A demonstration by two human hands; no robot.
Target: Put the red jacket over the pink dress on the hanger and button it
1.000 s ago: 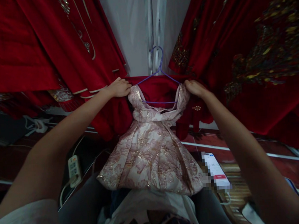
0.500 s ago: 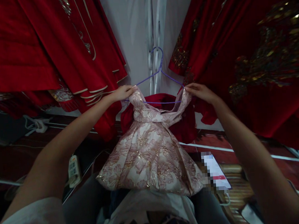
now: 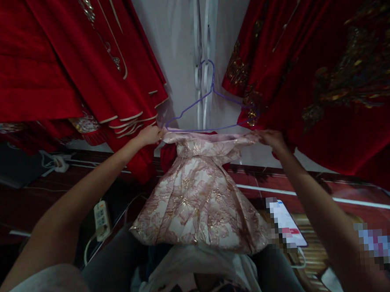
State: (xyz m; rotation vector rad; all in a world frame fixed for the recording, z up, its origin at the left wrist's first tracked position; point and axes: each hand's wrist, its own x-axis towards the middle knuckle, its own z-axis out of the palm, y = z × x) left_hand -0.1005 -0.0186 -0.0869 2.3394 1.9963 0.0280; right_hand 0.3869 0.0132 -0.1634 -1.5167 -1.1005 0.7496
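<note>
A small pink dress with a gold floral pattern hangs in front of me, its skirt spreading over my lap. My left hand pinches the dress's left shoulder and my right hand pinches its right shoulder, pulling the top edge taut and flat. A thin purple wire hanger hangs just above the neckline from a white strap on the wall, and the dress's shoulders sit just under the hanger's bar.
Red embroidered garments hang at the left and others at the right. A white power strip with a cable lies on the dark floor at the left. A phone lies at the right beside my leg.
The dress's shoulders have come down off the hanger's arms. My hands have spread apart and lowered, stretching the neckline flat below the hanger bar.
</note>
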